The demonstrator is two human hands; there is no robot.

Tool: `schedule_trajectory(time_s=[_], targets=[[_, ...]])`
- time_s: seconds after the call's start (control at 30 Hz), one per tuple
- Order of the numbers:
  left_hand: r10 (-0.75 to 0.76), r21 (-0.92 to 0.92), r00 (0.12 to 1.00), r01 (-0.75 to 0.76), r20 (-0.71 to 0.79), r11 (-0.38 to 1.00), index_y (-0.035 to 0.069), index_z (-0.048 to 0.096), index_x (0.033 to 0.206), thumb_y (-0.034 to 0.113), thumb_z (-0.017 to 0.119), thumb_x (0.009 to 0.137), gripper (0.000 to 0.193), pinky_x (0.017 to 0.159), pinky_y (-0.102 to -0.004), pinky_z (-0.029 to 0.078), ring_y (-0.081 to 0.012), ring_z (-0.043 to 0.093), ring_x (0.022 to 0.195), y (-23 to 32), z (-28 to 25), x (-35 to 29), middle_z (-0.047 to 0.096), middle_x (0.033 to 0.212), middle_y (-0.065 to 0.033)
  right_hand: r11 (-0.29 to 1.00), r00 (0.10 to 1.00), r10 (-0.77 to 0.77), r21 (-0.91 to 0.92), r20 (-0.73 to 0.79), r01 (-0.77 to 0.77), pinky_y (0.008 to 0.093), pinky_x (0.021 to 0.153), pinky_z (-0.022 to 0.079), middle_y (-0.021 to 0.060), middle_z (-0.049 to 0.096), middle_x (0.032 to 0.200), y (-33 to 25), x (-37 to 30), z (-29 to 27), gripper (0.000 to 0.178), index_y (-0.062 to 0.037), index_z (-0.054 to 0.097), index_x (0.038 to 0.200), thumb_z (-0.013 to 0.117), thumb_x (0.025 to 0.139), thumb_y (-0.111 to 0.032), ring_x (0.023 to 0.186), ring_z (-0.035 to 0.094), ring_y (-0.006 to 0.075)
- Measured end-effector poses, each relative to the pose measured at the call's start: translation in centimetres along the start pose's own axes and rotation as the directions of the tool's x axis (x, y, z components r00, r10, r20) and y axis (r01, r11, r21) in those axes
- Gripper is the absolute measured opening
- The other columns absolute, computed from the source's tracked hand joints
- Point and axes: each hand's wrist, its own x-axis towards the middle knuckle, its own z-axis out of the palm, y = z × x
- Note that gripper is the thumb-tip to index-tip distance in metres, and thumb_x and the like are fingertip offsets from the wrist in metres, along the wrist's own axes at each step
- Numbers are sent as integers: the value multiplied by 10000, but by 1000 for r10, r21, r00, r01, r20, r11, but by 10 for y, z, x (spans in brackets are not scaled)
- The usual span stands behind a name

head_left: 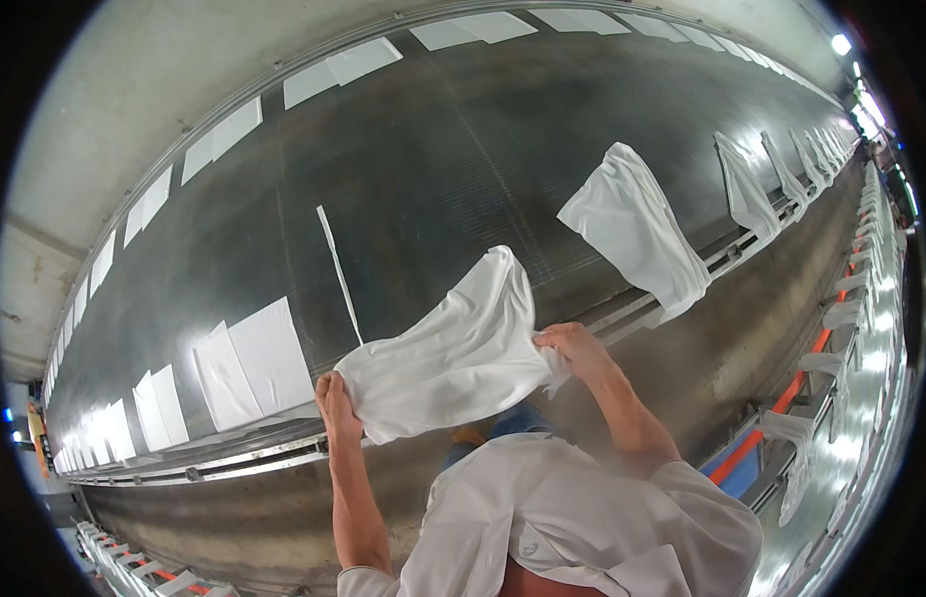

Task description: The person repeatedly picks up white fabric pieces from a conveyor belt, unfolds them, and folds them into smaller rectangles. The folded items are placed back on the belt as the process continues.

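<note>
White cloth [453, 348] at centre frame, held up off the surface, stretched between both hands, upper corner flopping toward the dark belt. Left hand [336, 403] at lower centre-left, fingers closed on the cloth's lower left edge. Right hand [572, 348] just right of centre, pinched shut on the cloth's right edge. Not yet laid down: no part of it seen flat on the wide dark conveyor belt [433, 169] filling the middle of the frame. Further along, toward the right, another white cloth [632, 224] draped over the belt's near rail [622, 308], more of the same hanging in a row toward the upper right. At lower left, flat white sheets [249, 363] lying on the belt in a line; a second line of flat sheets [234, 124] along the far edge, upper left to top. Judged: many pieces already placed, this one mid-handling, spreading and setting down outstanding. Orange-and-grey frame [781, 398] at right edge, purpose unclear.
</note>
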Motion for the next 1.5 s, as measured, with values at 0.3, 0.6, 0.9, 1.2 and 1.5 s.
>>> schedule_trajectory(time_s=[0.3, 0.6, 0.9, 1.2, 1.5], targets=[[172, -62, 984, -174, -36, 983, 142, 592, 910, 223, 590, 1052, 164, 538, -207, 352, -26, 430, 610, 82, 44, 35, 513, 733, 89, 751, 850, -520, 516, 80, 411, 281, 836, 531, 0, 706, 989, -78, 16, -37, 52, -92, 662, 999, 674, 955, -67, 913, 656, 97], [-66, 156, 997, 61, 32, 986, 53, 615, 1001, 216, 615, 1017, 164, 672, -266, 472, -88, 555, 748, 3, 50, 97, 612, 850, 8, 892, 972, -223, 419, 76, 172, 315, 889, 539, 74, 676, 1061, -54, 64, -63, 273, -19, 610, 1147, 715, 903, -83, 965, 671, 164], [-75, 622, 992, -6, 105, 783, -52, 605, 1204, 243, 714, 945, 408, 673, -300, 507, -134, 623, 796, 14, 17, 38, 689, 1020, -78, 971, 996, -93, 222, 11, 88, 343, 737, 584, 77, 703, 934, -43, 72, -65, 177, 23, 687, 983, 740, 882, -113, 823, 701, 184], [-421, 539, 886, 262, 194, 801, -49, 732, 965, 172, 740, 897, 231, 658, -279, 494, -104, 622, 705, 21, -5, 16, 703, 803, -68, 987, 996, -91, 134, 8, 89, 313, 751, 578, 54, 696, 929, -65, 83, -48, 122, -20, 679, 983, 720, 886, -81, 832, 685, 139], [-228, -85, 971, 234, 67, 969, 45, 652, 1128, 117, 649, 999, 148, 861, -322, 563, -158, 692, 963, 21, -7, 13, 724, 1068, -68, 934, 966, -240, 248, -98, 257, 262, 683, 499, -7, 666, 878, -70, 57, -47, 95, -75, 678, 944, 722, 927, -157, 756, 615, 82]])
